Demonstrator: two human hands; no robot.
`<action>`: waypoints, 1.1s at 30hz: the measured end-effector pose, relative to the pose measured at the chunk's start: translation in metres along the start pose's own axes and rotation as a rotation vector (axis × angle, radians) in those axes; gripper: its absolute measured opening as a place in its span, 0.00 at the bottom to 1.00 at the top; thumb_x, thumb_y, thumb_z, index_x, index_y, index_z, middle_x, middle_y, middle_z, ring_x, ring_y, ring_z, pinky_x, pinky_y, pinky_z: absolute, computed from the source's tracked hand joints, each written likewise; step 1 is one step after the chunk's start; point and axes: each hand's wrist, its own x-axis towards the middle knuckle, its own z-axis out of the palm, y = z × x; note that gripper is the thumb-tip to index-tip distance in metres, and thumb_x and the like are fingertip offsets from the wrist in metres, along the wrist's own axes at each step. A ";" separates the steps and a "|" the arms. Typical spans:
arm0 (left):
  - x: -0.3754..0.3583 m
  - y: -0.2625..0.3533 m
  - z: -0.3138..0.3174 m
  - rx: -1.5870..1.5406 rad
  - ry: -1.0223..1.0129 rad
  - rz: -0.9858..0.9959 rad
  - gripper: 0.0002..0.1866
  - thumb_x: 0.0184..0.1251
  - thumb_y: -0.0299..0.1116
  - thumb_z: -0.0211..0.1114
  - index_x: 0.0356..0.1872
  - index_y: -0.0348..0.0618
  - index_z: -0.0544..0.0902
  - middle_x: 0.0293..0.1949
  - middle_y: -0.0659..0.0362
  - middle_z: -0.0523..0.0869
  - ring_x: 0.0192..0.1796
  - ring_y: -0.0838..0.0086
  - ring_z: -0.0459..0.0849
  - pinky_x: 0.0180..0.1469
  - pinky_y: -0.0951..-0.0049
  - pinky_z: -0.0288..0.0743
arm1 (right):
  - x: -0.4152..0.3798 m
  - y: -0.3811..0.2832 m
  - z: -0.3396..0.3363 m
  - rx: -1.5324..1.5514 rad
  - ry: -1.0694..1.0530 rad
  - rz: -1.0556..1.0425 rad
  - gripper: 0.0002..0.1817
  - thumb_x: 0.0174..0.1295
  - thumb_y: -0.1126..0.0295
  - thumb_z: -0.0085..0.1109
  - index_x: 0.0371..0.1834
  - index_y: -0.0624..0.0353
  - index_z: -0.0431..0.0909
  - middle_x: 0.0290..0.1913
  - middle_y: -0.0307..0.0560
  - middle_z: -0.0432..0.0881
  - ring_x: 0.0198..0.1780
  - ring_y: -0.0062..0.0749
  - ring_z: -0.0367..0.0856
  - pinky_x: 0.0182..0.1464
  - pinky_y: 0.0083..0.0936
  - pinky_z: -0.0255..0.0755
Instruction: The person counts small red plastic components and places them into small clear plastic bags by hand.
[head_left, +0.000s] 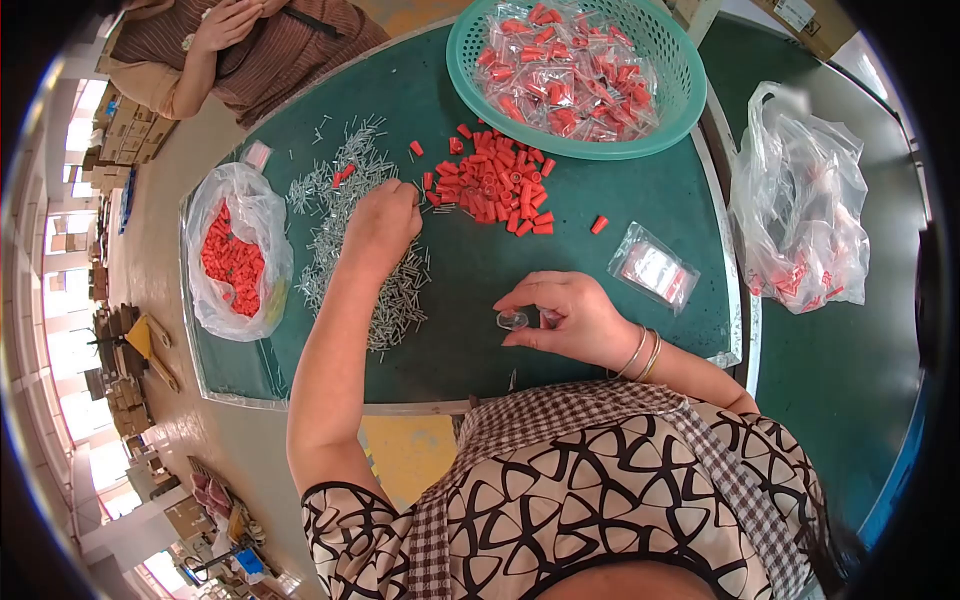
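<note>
Left fingers (394,206): curled, any hold unclear
Right fingers (562,297): pinching clear plastic (512,321)
Screws (393,312): around left fingers
Caps (497,187): near left fingers

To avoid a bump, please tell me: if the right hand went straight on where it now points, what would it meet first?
Likely the pile of silver fasteners, across a bare strip of green tabletop; but the height of the right hand is unclear, so it might pass over.

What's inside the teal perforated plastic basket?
Basket: heaped clear plastic packets containing small red tapered pieces. The top packets cover the lower layers and basket floor, so can't tell what's down there.
</note>
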 end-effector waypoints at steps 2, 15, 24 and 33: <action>-0.002 0.003 -0.004 -0.049 0.029 -0.047 0.05 0.56 0.23 0.64 0.34 0.37 0.82 0.34 0.51 0.82 0.38 0.53 0.83 0.42 0.58 0.77 | 0.000 -0.002 -0.002 -0.005 -0.012 0.025 0.19 0.49 0.69 0.75 0.45 0.56 0.84 0.36 0.38 0.83 0.24 0.23 0.75 0.28 0.20 0.74; -0.002 0.019 0.008 0.040 -0.004 -0.122 0.05 0.57 0.26 0.66 0.32 0.36 0.82 0.34 0.49 0.83 0.39 0.51 0.83 0.43 0.56 0.78 | 0.000 0.001 0.003 0.009 -0.002 0.035 0.19 0.49 0.69 0.75 0.45 0.55 0.84 0.36 0.38 0.83 0.23 0.22 0.76 0.27 0.20 0.73; 0.004 0.019 0.010 -0.002 0.003 -0.204 0.05 0.53 0.26 0.65 0.29 0.36 0.81 0.31 0.48 0.84 0.34 0.53 0.83 0.41 0.60 0.78 | -0.001 0.001 0.001 -0.002 0.078 0.073 0.19 0.47 0.69 0.77 0.45 0.54 0.85 0.35 0.37 0.82 0.23 0.21 0.72 0.27 0.20 0.71; -0.061 0.121 -0.024 -0.807 0.224 -0.049 0.08 0.51 0.18 0.67 0.33 0.39 0.81 0.40 0.59 0.81 0.40 0.71 0.81 0.44 0.72 0.75 | 0.000 0.003 0.001 0.052 0.195 0.164 0.21 0.46 0.70 0.77 0.45 0.56 0.85 0.36 0.36 0.82 0.25 0.20 0.66 0.28 0.20 0.66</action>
